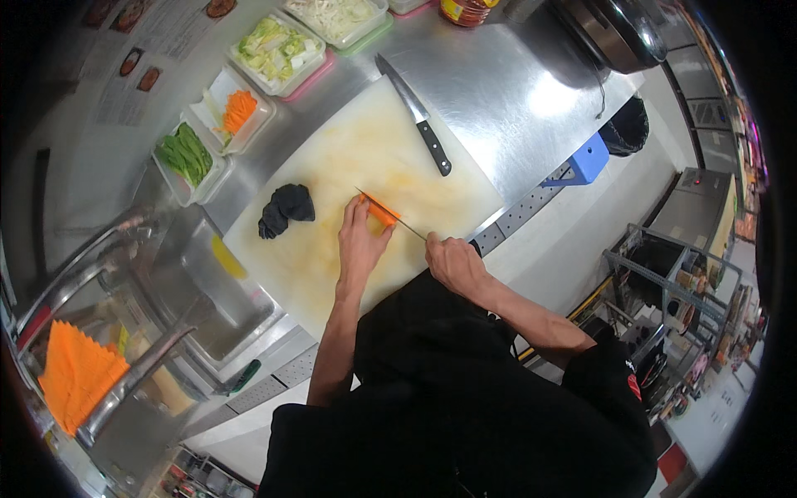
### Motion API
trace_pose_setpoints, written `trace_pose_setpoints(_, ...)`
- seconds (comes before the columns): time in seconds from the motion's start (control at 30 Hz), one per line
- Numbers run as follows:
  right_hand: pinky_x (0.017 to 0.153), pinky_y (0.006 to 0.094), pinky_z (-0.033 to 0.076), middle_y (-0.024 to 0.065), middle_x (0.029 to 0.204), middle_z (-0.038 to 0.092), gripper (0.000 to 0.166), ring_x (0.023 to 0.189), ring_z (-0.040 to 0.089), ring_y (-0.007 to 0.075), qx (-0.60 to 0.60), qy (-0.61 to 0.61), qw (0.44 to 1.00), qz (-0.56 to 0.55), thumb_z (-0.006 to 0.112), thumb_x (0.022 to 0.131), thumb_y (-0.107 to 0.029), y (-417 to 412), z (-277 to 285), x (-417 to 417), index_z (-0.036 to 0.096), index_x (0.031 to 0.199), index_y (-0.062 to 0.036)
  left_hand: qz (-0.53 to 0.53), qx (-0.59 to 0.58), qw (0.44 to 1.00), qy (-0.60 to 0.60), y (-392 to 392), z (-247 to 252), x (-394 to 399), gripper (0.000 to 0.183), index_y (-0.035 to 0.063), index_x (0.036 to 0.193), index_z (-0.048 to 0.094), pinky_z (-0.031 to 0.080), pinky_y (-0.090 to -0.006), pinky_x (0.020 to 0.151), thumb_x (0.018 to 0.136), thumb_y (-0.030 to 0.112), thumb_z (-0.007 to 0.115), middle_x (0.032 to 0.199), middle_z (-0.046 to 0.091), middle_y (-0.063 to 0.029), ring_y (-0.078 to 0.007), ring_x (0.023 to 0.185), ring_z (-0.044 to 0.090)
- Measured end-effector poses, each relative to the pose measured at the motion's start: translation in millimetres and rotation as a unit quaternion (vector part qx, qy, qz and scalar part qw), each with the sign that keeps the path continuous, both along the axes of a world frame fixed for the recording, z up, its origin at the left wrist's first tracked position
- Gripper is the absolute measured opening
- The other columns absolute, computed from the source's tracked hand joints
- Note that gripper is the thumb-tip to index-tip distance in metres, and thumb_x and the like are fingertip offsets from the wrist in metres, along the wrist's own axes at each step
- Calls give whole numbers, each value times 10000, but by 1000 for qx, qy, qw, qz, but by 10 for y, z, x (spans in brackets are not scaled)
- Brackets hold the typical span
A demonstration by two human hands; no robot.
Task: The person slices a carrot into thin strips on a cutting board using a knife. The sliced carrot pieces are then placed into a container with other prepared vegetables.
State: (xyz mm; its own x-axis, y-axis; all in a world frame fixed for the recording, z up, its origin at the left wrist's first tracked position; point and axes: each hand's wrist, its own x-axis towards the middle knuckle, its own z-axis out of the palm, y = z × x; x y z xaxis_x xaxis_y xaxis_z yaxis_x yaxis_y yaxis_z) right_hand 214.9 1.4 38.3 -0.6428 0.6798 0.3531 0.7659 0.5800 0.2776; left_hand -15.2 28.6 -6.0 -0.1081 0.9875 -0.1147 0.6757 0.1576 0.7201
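Note:
On a large white cutting board [336,146], my left hand [363,233] presses a piece of carrot [380,216] down with fingertips and thumb. My right hand [456,263] grips a kitchen knife [410,229] whose thin blade lies along the carrot, close to my left fingers. The knife's handle is hidden inside my fist. A second knife [416,111], with a black riveted handle, rests at the far right part of the board. Left of my hands lies a crumpled black cloth [287,210], possibly gloves.
Plastic containers hold leafy greens [184,155], carrot strips [239,112], chopped cabbage [275,53] and pale shreds [330,15] along the back left. A metal sink basin [199,280] adjoins the board's left side. An orange cloth [81,376] hangs over a rail. A dark rounded appliance [613,34] stands back right.

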Motion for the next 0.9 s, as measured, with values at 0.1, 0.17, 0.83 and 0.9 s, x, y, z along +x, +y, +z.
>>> trace_pose_setpoints(0.1,484,359,449,43,667,496,301,550,549,211,-191,98,977,6,696,942,-219,18,-213,-24,667,1141,5,-16,4,1000,13,14,14,-11,685,-62,1380,608,594,-412,1048,801,124,923,1508,541,-220,-357,1238,696)
trace_pose_setpoints(0.17,478,400,494,81,641,538,263,535,599,259,-226,107,968,1,693,945,-197,91,-267,-73,651,1098,12,-26,5,1000,11,21,16,-16,681,-70,1380,608,596,-414,1047,806,120,919,1511,539,-225,-362,1234,696)
trace_pose_setpoints(0.83,534,495,574,203,641,658,181,585,711,372,-394,174,900,-63,632,986,-169,318,-621,-386,608,964,9,-67,25,996,52,43,112,-76,667,-56,1364,618,579,-457,1032,807,158,916,1511,549,-240,-421,1275,648)
trace_pose_setpoints(0.9,551,509,581,214,653,669,179,602,718,390,-365,194,909,-51,619,993,-163,281,-676,-376,611,974,15,-56,26,998,22,40,40,-98,673,-53,1364,616,587,-442,1035,798,141,924,1518,540,-235,-404,1255,669)
